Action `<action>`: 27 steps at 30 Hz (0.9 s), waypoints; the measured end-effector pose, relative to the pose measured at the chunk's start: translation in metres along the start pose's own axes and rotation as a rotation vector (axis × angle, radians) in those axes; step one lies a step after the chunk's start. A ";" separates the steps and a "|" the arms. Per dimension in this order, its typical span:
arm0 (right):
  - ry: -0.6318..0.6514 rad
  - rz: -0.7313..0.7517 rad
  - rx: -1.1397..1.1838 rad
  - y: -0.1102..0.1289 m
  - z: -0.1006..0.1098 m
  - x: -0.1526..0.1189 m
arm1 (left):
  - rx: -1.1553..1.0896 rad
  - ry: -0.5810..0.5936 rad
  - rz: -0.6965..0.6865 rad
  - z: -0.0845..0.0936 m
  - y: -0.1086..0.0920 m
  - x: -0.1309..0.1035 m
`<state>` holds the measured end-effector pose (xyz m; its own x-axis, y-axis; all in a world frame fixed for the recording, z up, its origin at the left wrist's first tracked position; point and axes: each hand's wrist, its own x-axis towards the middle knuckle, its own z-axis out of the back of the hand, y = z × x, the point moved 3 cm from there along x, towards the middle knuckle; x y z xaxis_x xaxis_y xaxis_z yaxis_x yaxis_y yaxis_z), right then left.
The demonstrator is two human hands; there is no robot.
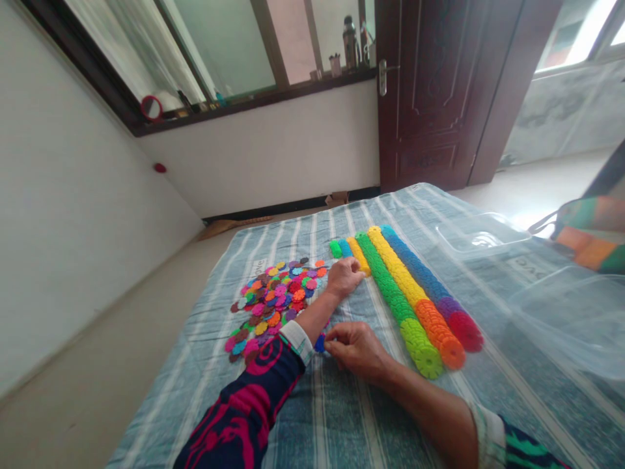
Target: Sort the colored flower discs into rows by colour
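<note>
My left hand (346, 278) reaches across to the near end of a short yellow row of notched plastic discs (359, 255). Its fingers are closed and touch that end; what is in them is hidden. Lower down, my right hand (360, 352) has thumb and forefinger pinched on the edge of a blue disc (319, 342). A loose, mixed-colour heap of discs (276, 296) spreads to the left. Right of my left hand, long overlapping rows lie side by side: a green row (388, 286), a yellow row (400, 267) with an orange end, and a blue row (415, 260) ending purple and red.
A striped blue-grey cloth (312, 417) covers the surface under everything. Two clear plastic containers (481, 234) lie on the right, beside a colourful patterned bag or cloth (593, 234). A short blue row (345, 247) and a green piece (335, 248) sit at the far side.
</note>
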<state>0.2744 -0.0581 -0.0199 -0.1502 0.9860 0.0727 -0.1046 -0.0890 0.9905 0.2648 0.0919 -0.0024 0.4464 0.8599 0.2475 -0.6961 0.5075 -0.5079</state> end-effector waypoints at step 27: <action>0.010 -0.035 0.007 0.003 0.001 -0.002 | 0.067 -0.007 -0.074 0.044 0.015 -0.024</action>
<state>0.2753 -0.0606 -0.0172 -0.1561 0.9871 0.0364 -0.1033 -0.0530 0.9932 0.2187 0.0812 0.0199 0.4942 0.8203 0.2879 -0.6975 0.5719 -0.4318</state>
